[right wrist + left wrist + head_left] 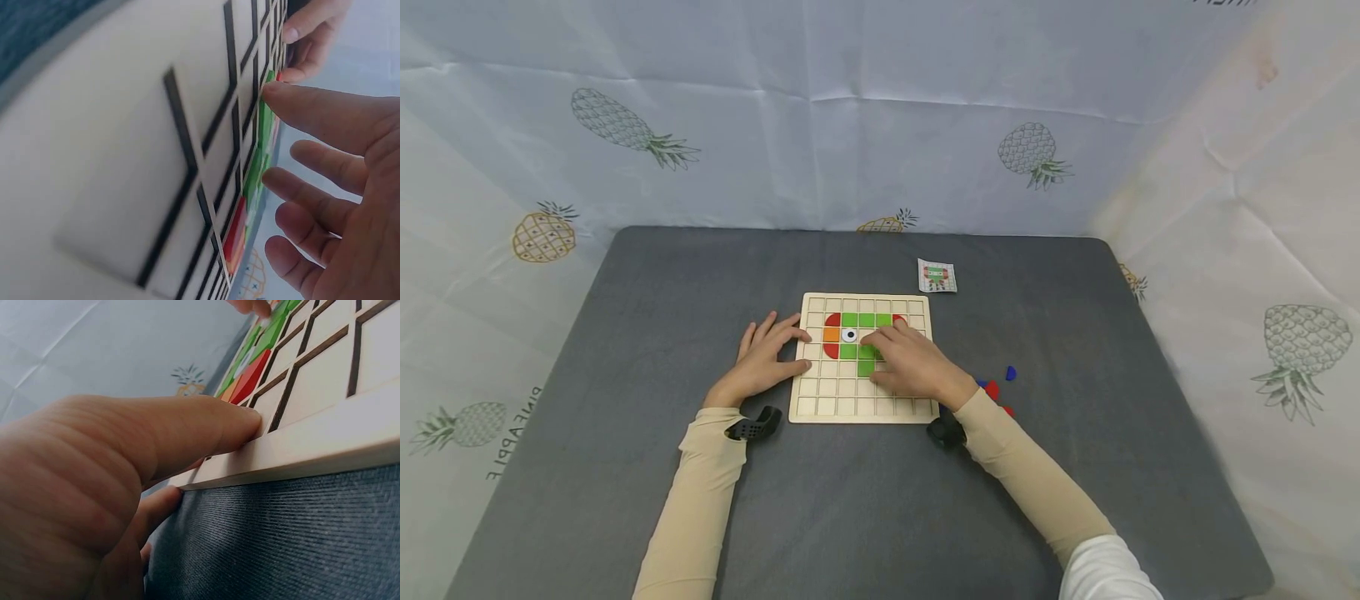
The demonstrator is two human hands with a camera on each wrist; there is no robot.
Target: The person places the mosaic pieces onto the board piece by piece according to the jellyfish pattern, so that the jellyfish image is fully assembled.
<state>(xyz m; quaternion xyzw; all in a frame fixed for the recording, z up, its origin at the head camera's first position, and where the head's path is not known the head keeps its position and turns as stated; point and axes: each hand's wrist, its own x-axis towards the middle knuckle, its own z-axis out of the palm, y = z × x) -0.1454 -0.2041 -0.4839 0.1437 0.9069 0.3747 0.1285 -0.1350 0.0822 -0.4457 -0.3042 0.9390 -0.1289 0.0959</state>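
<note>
On my head view, the wooden grid board (827, 407) lies flat near the middle of the worktop (835, 517). I have the left hand (760, 363) at the board's left side; its grip is apart, thumb and fingers spread, with the thumb tip resting on the border. The right hand (917, 365) reaches over the board from the right, and its grip is apart too. The thumb tip is at a green tile (866, 367); I can't tell whether it presses on it.

Left of that hand I see an orange tile (831, 334) between two rounded red tiles (832, 320), a white eye tile (849, 335) just right of the orange one, and more green in rows on its far and near sides. The hand hides part of the pattern.

A small picture card (937, 275) lies beyond the board's far right corner. Right of the board, near the right wrist, I make out loose red pieces (992, 389) and a blue half-round piece (1011, 372).
</note>
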